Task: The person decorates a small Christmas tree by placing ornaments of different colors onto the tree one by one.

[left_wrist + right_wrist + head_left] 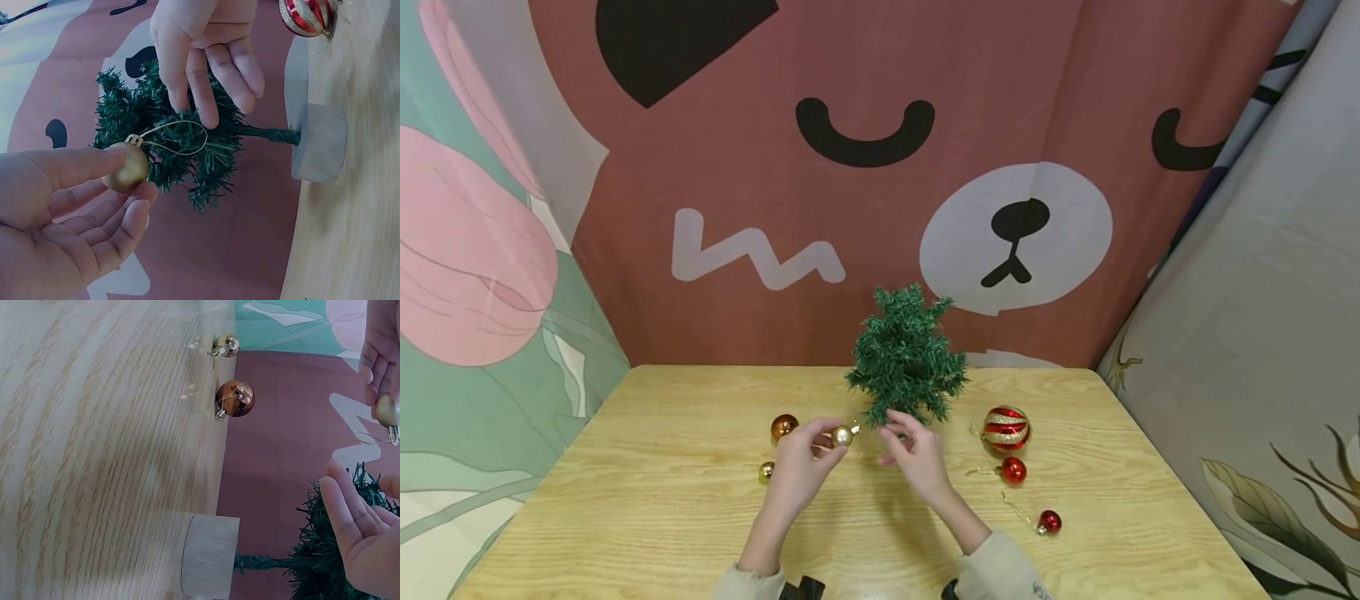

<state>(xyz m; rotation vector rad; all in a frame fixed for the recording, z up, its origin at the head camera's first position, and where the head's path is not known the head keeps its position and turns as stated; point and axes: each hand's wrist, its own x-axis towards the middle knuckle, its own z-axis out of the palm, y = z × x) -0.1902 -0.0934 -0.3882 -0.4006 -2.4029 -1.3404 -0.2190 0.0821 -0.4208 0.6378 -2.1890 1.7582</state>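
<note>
Between thumb and fingers, my left hand [802, 467] pinches a matte gold Christmas ball [128, 169]. A thin gold hanging loop [205, 139] stretches from its cap toward the other hand. My right hand [919, 457] holds nothing; its fingers are loosely bent near that loop, in front of the tree's lower branches. The small green artificial Christmas tree [904, 350] stands upright behind both hands. Its round pale base [320, 142] shows in both wrist views and is hidden behind the right hand in the head view.
Left on the wooden table [647, 467] lie a copper ball [784, 427] and a shiny gold ball [766, 472]. On the right are a red-and-gold striped ball [1007, 429], a red ball [1012, 471] and a smaller dark red ball [1049, 522]. A bear-print curtain [737, 333] hangs behind.
</note>
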